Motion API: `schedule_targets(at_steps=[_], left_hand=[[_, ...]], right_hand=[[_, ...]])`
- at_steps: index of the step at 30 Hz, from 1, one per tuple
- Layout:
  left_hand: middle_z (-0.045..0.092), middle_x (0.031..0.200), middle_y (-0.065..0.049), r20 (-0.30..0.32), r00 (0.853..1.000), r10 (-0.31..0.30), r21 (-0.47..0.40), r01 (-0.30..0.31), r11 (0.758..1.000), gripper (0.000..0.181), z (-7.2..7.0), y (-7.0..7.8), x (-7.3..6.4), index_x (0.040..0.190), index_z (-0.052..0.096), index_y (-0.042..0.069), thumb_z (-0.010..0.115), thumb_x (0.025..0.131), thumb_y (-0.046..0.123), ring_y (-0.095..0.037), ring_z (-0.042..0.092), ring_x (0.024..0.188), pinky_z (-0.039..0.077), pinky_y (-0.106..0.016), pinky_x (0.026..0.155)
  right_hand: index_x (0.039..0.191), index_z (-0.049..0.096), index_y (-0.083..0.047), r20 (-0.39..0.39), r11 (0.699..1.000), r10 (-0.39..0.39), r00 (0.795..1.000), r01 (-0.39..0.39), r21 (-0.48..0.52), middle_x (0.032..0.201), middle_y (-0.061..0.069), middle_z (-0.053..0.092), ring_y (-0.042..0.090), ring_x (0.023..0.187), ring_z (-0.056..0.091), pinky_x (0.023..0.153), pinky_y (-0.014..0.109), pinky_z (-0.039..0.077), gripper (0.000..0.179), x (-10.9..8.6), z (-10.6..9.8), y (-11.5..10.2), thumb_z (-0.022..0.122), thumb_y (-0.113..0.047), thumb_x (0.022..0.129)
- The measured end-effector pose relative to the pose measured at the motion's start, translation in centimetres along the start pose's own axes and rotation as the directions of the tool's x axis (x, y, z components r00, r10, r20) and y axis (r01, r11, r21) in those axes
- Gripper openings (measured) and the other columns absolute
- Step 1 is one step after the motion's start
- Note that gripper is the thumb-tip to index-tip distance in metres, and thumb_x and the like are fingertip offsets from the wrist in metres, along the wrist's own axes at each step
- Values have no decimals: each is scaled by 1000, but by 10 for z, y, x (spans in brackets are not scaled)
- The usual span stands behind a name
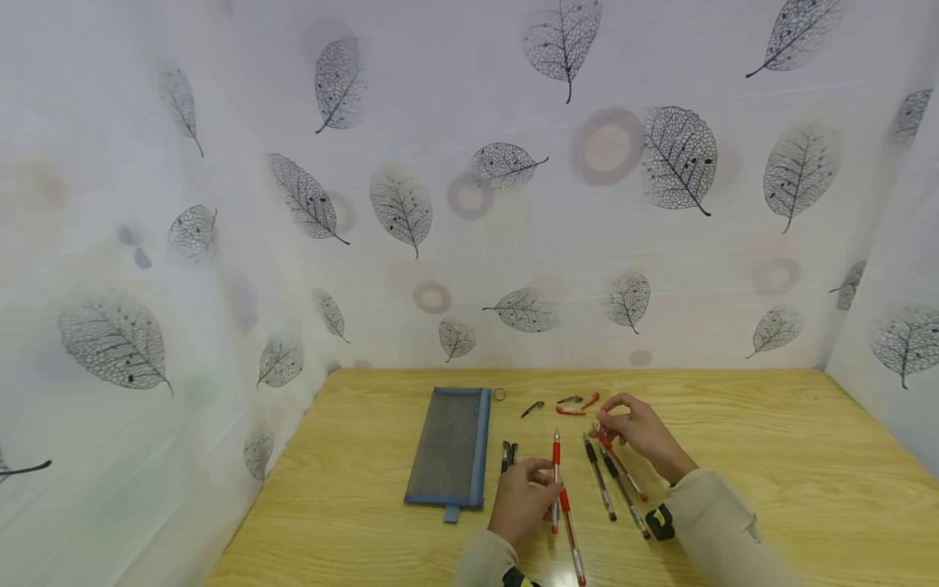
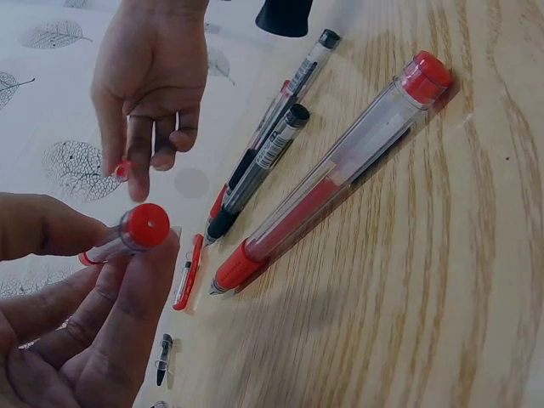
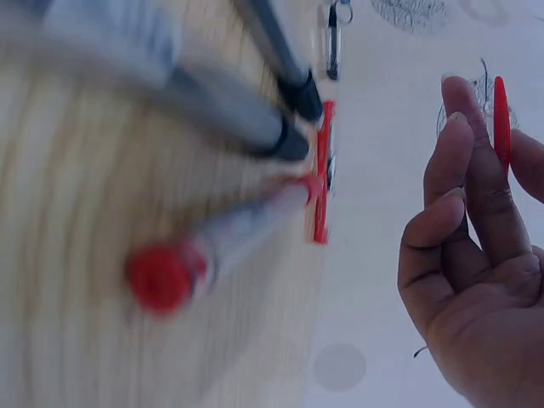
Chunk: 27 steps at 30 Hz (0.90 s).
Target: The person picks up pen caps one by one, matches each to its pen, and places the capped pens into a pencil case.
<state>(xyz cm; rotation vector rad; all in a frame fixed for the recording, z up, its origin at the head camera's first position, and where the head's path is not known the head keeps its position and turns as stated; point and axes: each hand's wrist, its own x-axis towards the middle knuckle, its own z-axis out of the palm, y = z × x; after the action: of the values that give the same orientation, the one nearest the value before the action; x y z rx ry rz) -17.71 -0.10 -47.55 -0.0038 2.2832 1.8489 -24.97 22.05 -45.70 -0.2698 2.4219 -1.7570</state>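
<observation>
My left hand (image 1: 522, 499) pinches a red gel pen (image 1: 556, 448) upright, its bare tip pointing away from me. In the left wrist view the red end plug (image 2: 151, 224) of that pen faces the camera, between thumb and fingers. To the right, my right hand (image 1: 647, 432) holds a small red pen cap (image 3: 501, 127) between thumb and index finger, above the table. Another uncapped red pen (image 1: 572, 538) lies beside the left hand. Two black pens (image 1: 600, 479) and a third red pen (image 1: 629, 475) rest below the right hand.
A blue-edged mesh zip pouch (image 1: 443, 448) lies left of the hands. Two black pens (image 1: 506, 455) lie just beyond the left hand. Loose black caps (image 1: 532, 409) and red caps (image 1: 570, 411) are scattered farther back. A leaf-patterned curtain (image 1: 469, 244) surrounds the wooden table (image 1: 330, 505).
</observation>
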Motion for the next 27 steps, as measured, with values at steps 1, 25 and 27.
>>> schedule_targets(at_steps=[1, 25, 27], left_hand=[[63, 81, 0, -2, 1000, 1, 2, -1, 1000, 28, 0, 0, 0, 113, 67, 5, 69, 85, 5, -11, 61, 58, 55, -28, 49], [64, 83, -1, 90, 995, 49, -75, -43, 996, 26, -7, -1, -5, 115, 67, 4, 66, 89, 6, -11, 62, 60, 55, -28, 50], [64, 83, -1, 92, 994, 52, -80, -44, 996, 27, -7, 0, -5, 115, 67, 4, 66, 89, 6, -11, 61, 59, 55, -28, 50]], right_hand=[[114, 47, 4, -2, 1000, -2, 1000, 2, 6, 91, 17, 71, 34, 80, 64, 65, 39, 50, 28, 0, 3, -2, 51, -20, 101], [116, 48, 4, -40, 989, -63, 997, 68, 133, 92, 17, 71, 24, 79, 68, 78, 49, 53, 33, 6, 45, -11, 52, -24, 101], [116, 48, 3, -23, 989, -71, 997, 74, 125, 93, 17, 72, 24, 79, 68, 77, 48, 53, 32, 6, 45, -12, 53, -25, 100]])
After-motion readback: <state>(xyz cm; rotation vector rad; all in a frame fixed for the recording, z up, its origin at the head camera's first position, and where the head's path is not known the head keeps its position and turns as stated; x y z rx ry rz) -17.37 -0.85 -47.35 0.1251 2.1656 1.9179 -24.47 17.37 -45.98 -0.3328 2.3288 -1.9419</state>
